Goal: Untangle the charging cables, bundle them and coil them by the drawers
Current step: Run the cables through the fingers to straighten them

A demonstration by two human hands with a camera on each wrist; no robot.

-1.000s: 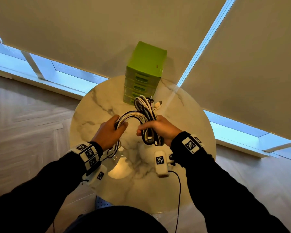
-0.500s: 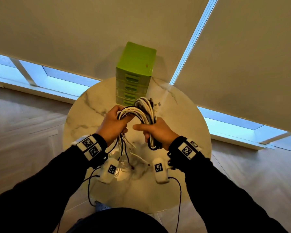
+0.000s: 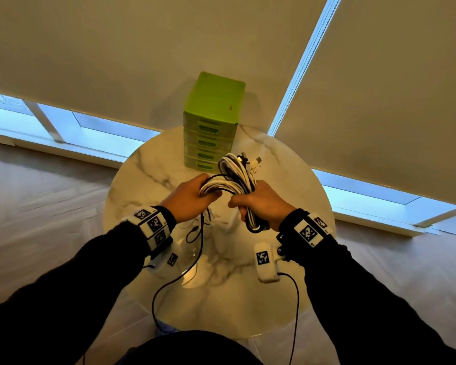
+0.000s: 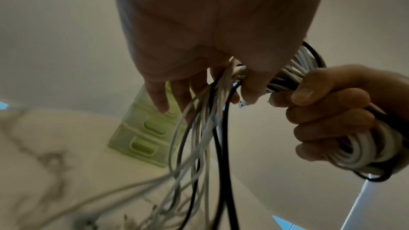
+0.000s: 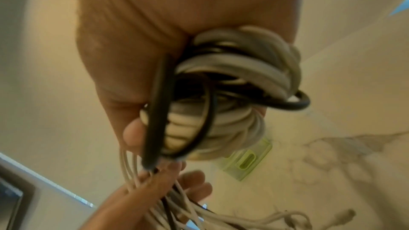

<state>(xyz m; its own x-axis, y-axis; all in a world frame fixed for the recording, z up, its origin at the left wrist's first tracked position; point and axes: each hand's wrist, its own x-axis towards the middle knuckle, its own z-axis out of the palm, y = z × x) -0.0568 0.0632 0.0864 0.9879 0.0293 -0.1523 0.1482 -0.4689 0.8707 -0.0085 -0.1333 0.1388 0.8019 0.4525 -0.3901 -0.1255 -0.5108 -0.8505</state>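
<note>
Cables, white and black, were held above the round marble table, just in front of the green drawers. The right hand was curled tight round a coiled bundle, its fingers closed over the loops; the coil's far end and several plugs stuck up past the knuckles, too small to tell apart. The left hand held the loose run of strands, fingers bent round them, though the head view hid the fingertips and the wrist view blurred them. Loose tails hung down toward the tabletop, where their ends were smeared and hard to count. Only 4 drawer fronts showed; the lowest was partly covered by the cables. Dark sleeves cut off the table's near edge.
</note>
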